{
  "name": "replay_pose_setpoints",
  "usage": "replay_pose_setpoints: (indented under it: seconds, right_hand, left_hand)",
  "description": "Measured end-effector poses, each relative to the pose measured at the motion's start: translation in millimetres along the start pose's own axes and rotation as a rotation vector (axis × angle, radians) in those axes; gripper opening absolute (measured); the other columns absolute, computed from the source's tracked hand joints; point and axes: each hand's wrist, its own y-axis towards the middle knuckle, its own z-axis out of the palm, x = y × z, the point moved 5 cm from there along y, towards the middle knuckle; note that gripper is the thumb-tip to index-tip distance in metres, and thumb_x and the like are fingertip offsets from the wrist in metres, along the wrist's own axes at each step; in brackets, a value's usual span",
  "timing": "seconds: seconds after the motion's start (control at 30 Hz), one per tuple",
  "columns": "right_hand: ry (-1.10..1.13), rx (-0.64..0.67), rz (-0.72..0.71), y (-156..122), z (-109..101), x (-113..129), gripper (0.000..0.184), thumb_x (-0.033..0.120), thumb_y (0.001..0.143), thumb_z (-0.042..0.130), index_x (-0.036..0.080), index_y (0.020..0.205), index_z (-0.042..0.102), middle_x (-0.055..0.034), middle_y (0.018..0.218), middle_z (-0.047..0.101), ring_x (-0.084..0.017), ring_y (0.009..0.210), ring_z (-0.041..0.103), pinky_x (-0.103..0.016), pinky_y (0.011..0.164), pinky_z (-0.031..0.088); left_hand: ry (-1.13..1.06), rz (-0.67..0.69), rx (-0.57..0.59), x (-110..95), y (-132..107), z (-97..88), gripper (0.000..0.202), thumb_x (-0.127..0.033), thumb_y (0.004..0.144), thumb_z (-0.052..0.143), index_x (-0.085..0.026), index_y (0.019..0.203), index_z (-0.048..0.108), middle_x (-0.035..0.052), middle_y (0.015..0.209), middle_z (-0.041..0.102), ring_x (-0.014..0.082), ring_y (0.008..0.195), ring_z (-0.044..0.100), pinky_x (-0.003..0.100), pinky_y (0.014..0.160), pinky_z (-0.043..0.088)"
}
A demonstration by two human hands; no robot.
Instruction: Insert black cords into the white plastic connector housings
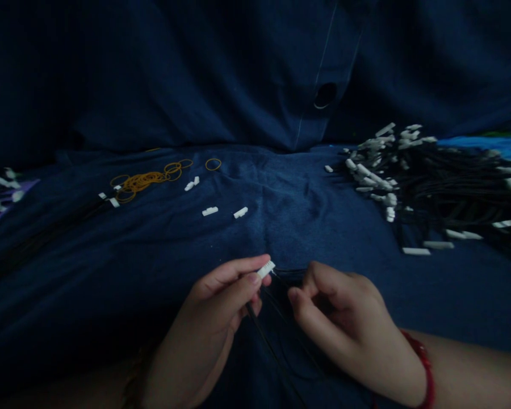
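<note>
The person has two hands, one left hand (210, 312) and one right hand (353, 324), with one white connector (265, 269) between them. From it, towards eleven o'clock, are two single white pieces (210, 211) and one separate rubber band (213, 164). The banded heap (147, 180) at ten o'clock and the connector pile (372, 179) at two o'clock are too tangled for counting.

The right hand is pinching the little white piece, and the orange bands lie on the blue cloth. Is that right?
Not quite. The head view shows the left hand pinching the little white piece, not the right hand. The orange bands do lie on the blue cloth.
</note>
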Motion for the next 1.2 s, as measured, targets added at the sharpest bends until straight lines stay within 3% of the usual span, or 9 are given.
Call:
replay_pose_setpoints:
  seconds: [0.17, 0.37, 0.73, 0.97, 1.2]
  right_hand:
    - [-0.059, 0.007, -0.052, -1.0, -1.6, 2.4, 0.016, 0.016, 0.078, 0.047, 0.016, 0.063, 0.042, 0.0051, 0.051, 0.045, -0.004, 0.044, 0.042, -0.017, 0.045, 0.029]
    - [-0.292, -0.001, -0.266, -2.1, -0.1, 11.3, 0.016, 0.012, 0.076, 0.047, 0.016, 0.062, 0.039, 0.0046, 0.050, 0.039, -0.006, 0.045, 0.037, -0.023, 0.048, 0.024]
    - [-0.235, 0.040, -0.173, -0.1, 0.0, 4.3, 0.013, 0.014, 0.078, 0.045, 0.015, 0.065, 0.044, 0.0037, 0.052, 0.045, -0.006, 0.045, 0.043, -0.021, 0.046, 0.027]
    - [-0.177, 0.058, -0.172, 2.4, 0.1, 5.2, 0.008, 0.015, 0.081, 0.045, 0.014, 0.079, 0.053, 0.0014, 0.062, 0.053, -0.008, 0.055, 0.050, -0.021, 0.053, 0.032]
    - [-0.161, 0.056, -0.214, 2.1, 2.3, 7.4, 0.015, 0.015, 0.082, 0.044, 0.013, 0.069, 0.050, 0.0018, 0.056, 0.047, -0.007, 0.050, 0.044, -0.022, 0.050, 0.029]
  left_hand:
    - [0.066, 0.012, -0.017, 1.5, 1.1, 0.1, 0.015, -0.023, 0.073, 0.060, -0.021, 0.086, 0.068, 0.0007, 0.078, 0.064, 0.0109, 0.070, 0.048, 0.025, 0.070, 0.036]
    - [0.159, 0.039, -0.014, 2.1, 0.0, -0.9, 0.017, -0.024, 0.070, 0.063, -0.022, 0.087, 0.067, 0.0019, 0.079, 0.063, 0.0138, 0.072, 0.049, 0.029, 0.072, 0.035]
    - [0.126, 0.034, -0.048, 0.2, 3.5, -0.6, 0.017, -0.025, 0.067, 0.064, -0.020, 0.082, 0.068, 0.0020, 0.073, 0.062, 0.0131, 0.067, 0.048, 0.028, 0.066, 0.036]
    - [0.200, 0.068, -0.011, 3.8, 3.5, -2.8, 0.016, -0.026, 0.071, 0.061, -0.022, 0.085, 0.067, 0.0029, 0.081, 0.063, 0.0139, 0.072, 0.050, 0.028, 0.069, 0.037]
    - [0.235, 0.046, 0.041, 3.6, 2.4, -0.3, 0.017, -0.028, 0.073, 0.060, -0.022, 0.087, 0.067, 0.0010, 0.074, 0.061, 0.0129, 0.070, 0.050, 0.026, 0.068, 0.037]
